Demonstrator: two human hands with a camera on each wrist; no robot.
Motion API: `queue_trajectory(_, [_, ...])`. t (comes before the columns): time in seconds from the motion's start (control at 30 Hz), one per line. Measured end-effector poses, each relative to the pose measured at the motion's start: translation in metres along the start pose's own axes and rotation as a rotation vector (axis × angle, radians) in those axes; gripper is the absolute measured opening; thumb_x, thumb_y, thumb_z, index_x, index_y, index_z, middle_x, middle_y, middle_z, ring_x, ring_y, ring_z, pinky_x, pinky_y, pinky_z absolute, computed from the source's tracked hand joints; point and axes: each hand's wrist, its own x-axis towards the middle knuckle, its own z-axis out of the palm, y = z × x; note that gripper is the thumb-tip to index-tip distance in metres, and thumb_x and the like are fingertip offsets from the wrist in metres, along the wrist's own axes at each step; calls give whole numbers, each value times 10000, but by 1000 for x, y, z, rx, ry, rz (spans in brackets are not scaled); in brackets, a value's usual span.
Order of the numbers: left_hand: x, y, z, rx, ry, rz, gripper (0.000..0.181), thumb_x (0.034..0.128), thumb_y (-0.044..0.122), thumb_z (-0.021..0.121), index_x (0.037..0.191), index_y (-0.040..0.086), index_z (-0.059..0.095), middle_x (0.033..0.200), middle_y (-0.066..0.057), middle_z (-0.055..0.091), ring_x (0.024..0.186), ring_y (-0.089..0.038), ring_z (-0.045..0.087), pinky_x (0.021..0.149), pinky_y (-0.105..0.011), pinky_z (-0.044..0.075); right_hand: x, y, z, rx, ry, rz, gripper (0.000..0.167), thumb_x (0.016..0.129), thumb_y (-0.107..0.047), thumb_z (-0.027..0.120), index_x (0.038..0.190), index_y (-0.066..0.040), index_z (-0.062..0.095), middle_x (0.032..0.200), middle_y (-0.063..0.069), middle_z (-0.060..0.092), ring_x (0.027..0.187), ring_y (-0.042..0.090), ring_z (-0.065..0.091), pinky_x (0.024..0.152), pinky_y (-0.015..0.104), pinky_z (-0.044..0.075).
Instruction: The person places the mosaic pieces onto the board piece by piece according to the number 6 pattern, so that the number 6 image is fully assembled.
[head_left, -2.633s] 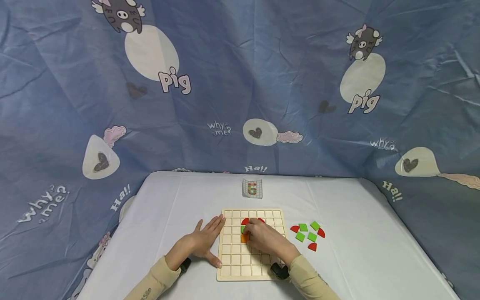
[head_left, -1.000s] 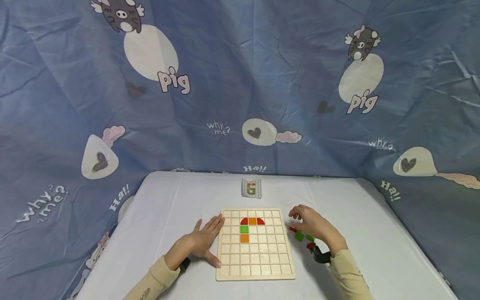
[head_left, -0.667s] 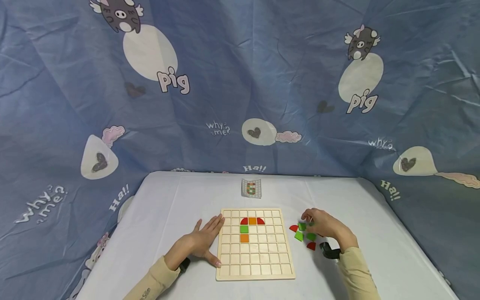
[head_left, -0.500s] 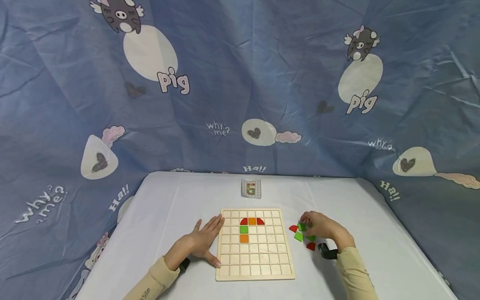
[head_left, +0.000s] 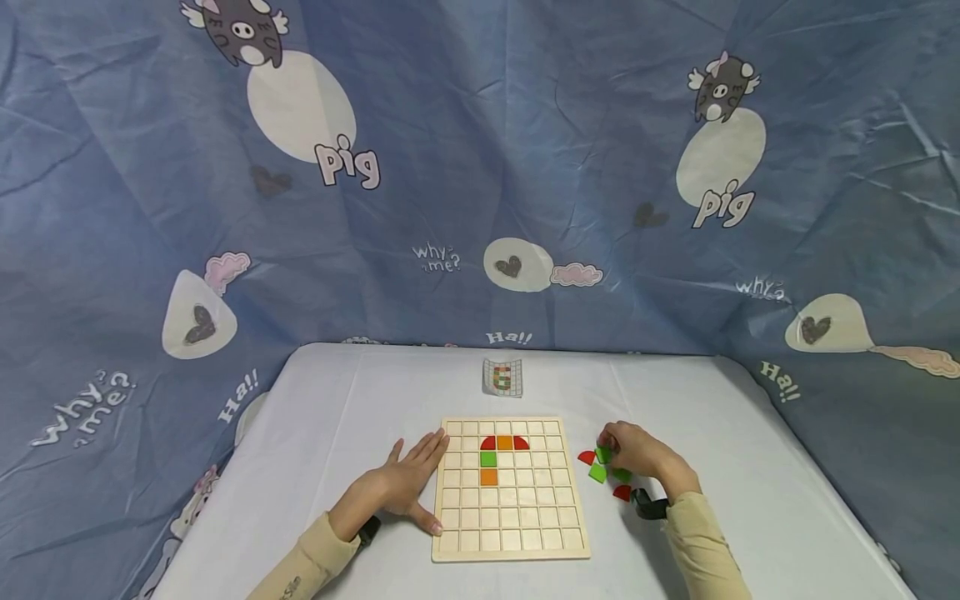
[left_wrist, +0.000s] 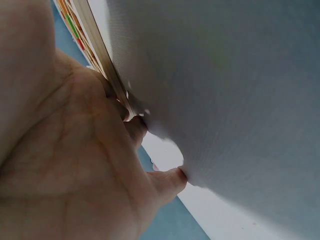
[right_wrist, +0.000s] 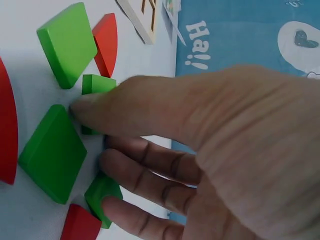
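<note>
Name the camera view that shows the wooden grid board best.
The head view: it looks down on the whole wooden grid board, with all four corners visible. The left wrist view shows only its side edge and a thin, slanted strip of its top; the right wrist view, just one corner.

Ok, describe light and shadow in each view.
Head: mostly even light, with a soft shadow on the white tablecloth beside the right sleeve; left wrist: the left hand looks dim, with a broad grey shadow beyond it; right wrist: the upper-left green tile is bright, the green tile below it darker.
</note>
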Motion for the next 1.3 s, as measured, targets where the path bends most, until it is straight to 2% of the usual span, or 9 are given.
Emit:
queue_trajectory(0.33, [0, 1, 1, -3, 4, -5, 1401, 547, 694, 779, 1549, 46, 46, 1633, -136, 27, 1506, -307, 76, 1159, -626, 95, 6, 0, 1, -21, 44, 93, 237, 772, -90, 763, 978, -33, 662, 885, 30, 615, 772, 150, 543, 720, 352, 507])
queue_trajectory(0.57, [2, -2, 3, 3, -12, 1, 1398, 562, 704, 765, 1547, 39, 30, 1633, -138, 8, 1508, -307, 55, 1159, -629, 74, 5, -1, -1, -5, 45, 117, 235, 791, -150, 751, 980, -60, 645, 882, 21, 626, 749, 141, 548, 666, 310, 487])
queue_trajectory(0.8, [1, -1, 2, -2, 9, 5, 1398, 548, 691, 780, 1549, 41, 52, 1633, -138, 33, 1506, -307, 76, 1158, -627, 93, 2, -9, -5, -9, 88, 53, 257, 798, -162, 738, 1009, -56, 637, 902, 28, 620, 770, 141, 554, 676, 317, 482])
queue_trajectory(1.0, [0, 0, 1, 3, 13, 11, 1394, 555, 684, 780, 1546, 30, 50, 1632, -146, 31, 1505, -314, 81, 1153, -636, 102, -1, -26, -8, -19, 144, -18, 249, 797, -154, 702, 1024, -70, 644, 945, 22, 624, 783, 133, 553, 693, 323, 480])
queue_trajectory(1.17, [-1, 1, 0, 1, 13, 14, 1393, 556, 678, 787, 1542, 18, 56, 1628, -161, 38, 1502, -326, 85, 1148, -645, 106, 1, -42, -1, -46, 203, -88, 200, 828, -181, 718, 1001, -103, 654, 959, -19, 619, 824, 124, 548, 696, 302, 478])
queue_trajectory(1.3, [-1, 2, 0, -6, 11, 7, 1393, 553, 674, 793, 1544, 24, 59, 1629, -155, 40, 1503, -319, 85, 1148, -644, 108, 3, -57, 10, -47, 194, -142, 221, 840, -200, 740, 1026, -116, 657, 983, -43, 612, 868, 131, 562, 694, 283, 488])
